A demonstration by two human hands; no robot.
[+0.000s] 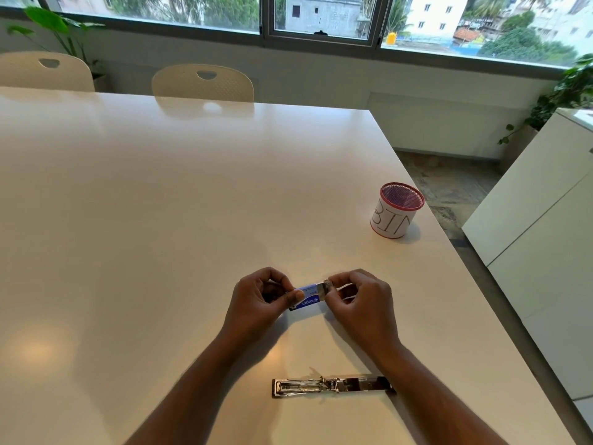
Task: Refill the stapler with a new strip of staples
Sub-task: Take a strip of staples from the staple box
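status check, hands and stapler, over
Left hand holds small blue staple box, right hand pulling at its open end. Silver metal stapler lies open on white table. Nothing in the way.

Two bare forearms, no sleeves, left grip point(256, 300), right grip point(359, 300)

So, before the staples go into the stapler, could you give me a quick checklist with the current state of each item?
1. Stapler folded fully open and lying flat on the table: ok.
2. Staple channel free of leftover staples: cannot tell, too small and shiny.
3. Staple box secured: ok, left hand grips it.
4. Box opened: ok, right hand pinches the grey inner part pulled out at its right end.
5. Strip of staples free in the fingers: not ok, none visible outside the box.
6. Stapler within reach: ok, just nearer than both hands.
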